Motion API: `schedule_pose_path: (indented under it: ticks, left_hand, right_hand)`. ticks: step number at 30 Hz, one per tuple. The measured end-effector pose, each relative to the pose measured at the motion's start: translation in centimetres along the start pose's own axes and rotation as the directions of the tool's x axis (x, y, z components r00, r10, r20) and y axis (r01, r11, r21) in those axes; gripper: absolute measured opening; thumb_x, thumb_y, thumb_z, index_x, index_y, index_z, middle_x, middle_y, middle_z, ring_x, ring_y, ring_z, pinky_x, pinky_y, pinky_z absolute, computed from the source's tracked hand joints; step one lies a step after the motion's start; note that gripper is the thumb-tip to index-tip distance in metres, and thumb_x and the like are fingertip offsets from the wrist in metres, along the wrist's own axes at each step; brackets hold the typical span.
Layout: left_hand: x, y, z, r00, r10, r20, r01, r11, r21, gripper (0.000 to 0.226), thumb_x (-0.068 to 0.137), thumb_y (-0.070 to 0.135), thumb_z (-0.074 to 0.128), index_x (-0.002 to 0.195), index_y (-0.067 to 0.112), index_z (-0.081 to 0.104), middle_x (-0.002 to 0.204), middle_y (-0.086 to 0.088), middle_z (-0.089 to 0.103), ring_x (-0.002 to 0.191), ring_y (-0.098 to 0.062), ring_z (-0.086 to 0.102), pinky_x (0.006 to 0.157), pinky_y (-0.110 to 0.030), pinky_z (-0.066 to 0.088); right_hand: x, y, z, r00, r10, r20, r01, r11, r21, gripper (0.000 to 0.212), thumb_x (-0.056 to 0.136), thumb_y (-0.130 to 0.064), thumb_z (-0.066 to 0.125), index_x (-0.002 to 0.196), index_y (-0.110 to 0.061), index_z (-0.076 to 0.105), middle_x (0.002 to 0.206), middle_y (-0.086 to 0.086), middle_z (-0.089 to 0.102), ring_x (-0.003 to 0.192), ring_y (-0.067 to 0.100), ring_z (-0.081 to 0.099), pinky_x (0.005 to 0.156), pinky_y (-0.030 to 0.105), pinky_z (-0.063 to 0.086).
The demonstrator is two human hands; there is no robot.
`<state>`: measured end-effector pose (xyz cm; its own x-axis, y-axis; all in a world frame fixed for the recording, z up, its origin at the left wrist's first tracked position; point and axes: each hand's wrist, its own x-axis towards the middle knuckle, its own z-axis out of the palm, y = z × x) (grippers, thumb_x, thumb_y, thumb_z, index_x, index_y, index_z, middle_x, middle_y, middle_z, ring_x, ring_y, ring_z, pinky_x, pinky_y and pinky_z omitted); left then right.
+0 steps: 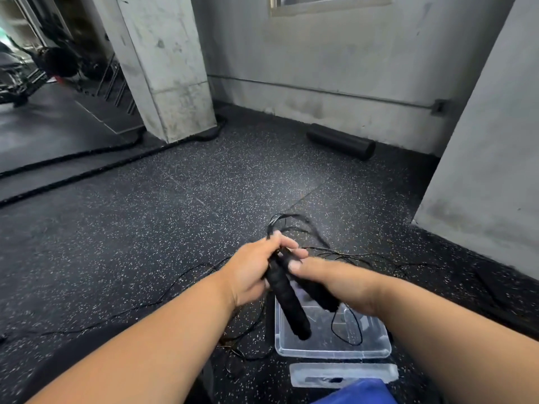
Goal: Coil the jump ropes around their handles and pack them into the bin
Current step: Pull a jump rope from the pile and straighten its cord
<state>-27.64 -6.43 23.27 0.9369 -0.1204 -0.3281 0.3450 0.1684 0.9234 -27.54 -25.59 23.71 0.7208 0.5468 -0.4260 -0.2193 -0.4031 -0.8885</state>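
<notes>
Light: dim and even, grey overall, with no hard-edged shadows.
Sheen: a pale streak of reflected light crosses the speckled floor (204,193) toward the far wall (335,53).
Brightest spot: the window frame (329,4) at the top edge.
Blur: both hands, left hand (250,272) and right hand (335,281), are smeared by motion; the thin cord (291,225) ghosts.
Distortion: wide-angle bending leans the pillar (163,68) and the right wall.
Softness: the upper left background is murky.
</notes>
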Motion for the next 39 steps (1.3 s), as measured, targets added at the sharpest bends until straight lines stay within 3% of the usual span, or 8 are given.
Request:
schedule_pose_path:
  ticks: [2,6,9,19,22,26,32,39]
  left_hand:
    - [-0.1,0.6,0.0,0.999,-0.032,-0.012,0.030,0.992,-0.120,0.050,0.112,0.043,0.039,0.104,0.005,0.070,0.119,-0.026,0.074,0.106,-0.037,0.073,0.097,-0.049,0.058]
    - [-0.3,0.9,0.4,0.998,-0.067,-0.010,0.063,0.963,-0.262,0.062,0.112,0.049,0.032,0.105,0.002,0.071,0.113,-0.024,0.076,0.099,-0.036,0.076,0.098,-0.050,0.057]
    - [-0.3,0.9,0.4,0.998,-0.069,-0.006,0.063,0.944,-0.324,0.067,0.112,0.052,0.028,0.108,0.001,0.071,0.114,-0.023,0.076,0.098,-0.036,0.076,0.097,-0.050,0.056]
    - [-0.8,1.5,-0.5,0.994,-0.075,0.076,0.097,0.936,-0.338,0.083,0.110,0.060,0.023,0.104,0.002,0.081,0.121,-0.024,0.074,0.103,-0.037,0.076,0.094,-0.049,0.055]
    - [-1.0,1.5,-0.7,0.993,-0.072,0.090,0.099,0.934,-0.344,0.081,0.110,0.059,0.021,0.113,-0.001,0.077,0.126,-0.026,0.072,0.107,-0.038,0.075,0.096,-0.050,0.054]
    - [-0.9,1.7,-1.1,0.995,-0.052,0.081,0.080,0.915,-0.394,0.077,0.112,0.054,0.021,0.121,-0.004,0.071,0.127,-0.028,0.071,0.109,-0.040,0.074,0.101,-0.051,0.051]
    - [-0.7,1.7,-0.9,0.998,-0.042,0.048,0.057,0.922,-0.382,0.075,0.112,0.054,0.021,0.122,-0.001,0.071,0.125,-0.025,0.073,0.104,-0.036,0.076,0.099,-0.048,0.052]
    - [-0.7,1.6,-0.7,0.999,-0.035,0.020,0.040,0.927,-0.374,0.074,0.112,0.054,0.021,0.122,-0.001,0.071,0.125,-0.025,0.072,0.106,-0.035,0.075,0.108,-0.051,0.049]
  right_hand:
    - [-0.1,0.8,0.9,0.999,0.029,0.015,-0.029,1.000,-0.010,0.035,0.098,-0.049,0.063,0.115,-0.020,0.070,0.101,0.006,0.074,0.084,0.016,0.061,0.074,0.031,0.047]
    - [-0.3,1.0,1.5,0.999,0.024,-0.036,-0.020,0.995,0.096,0.022,0.101,-0.033,0.063,0.105,-0.013,0.071,0.083,0.001,0.072,0.077,0.018,0.064,0.073,0.031,0.051]
    - [-0.5,0.7,1.7,0.999,0.030,0.024,-0.034,0.978,0.205,0.025,0.102,-0.033,0.062,0.107,-0.010,0.070,0.092,0.008,0.076,0.084,0.025,0.069,0.080,0.039,0.056]
    - [-0.9,0.5,1.7,0.978,0.031,0.206,-0.101,0.935,0.340,0.034,0.097,-0.033,0.063,0.116,-0.006,0.071,0.117,0.024,0.071,0.095,0.037,0.068,0.081,0.045,0.058]
    - [-0.9,0.4,1.9,0.973,0.032,0.227,-0.117,0.922,0.370,0.052,0.087,-0.038,0.072,0.124,0.000,0.068,0.123,0.026,0.068,0.098,0.039,0.068,0.082,0.045,0.059]
    - [-0.6,0.7,2.2,0.972,0.014,0.235,-0.108,0.914,0.391,0.072,0.083,-0.040,0.074,0.136,0.007,0.058,0.135,0.033,0.061,0.124,0.053,0.057,0.104,0.062,0.048]
    - [-0.3,0.6,2.8,0.952,-0.034,0.306,-0.116,0.880,0.460,0.049,0.097,-0.043,0.057,0.128,-0.006,0.068,0.130,0.030,0.065,0.111,0.040,0.069,0.092,0.048,0.056]
    - [-0.2,0.5,2.8,0.937,-0.024,0.347,-0.159,0.859,0.486,0.070,0.092,-0.044,0.057,0.145,0.001,0.051,0.135,0.030,0.062,0.114,0.040,0.067,0.093,0.047,0.056]
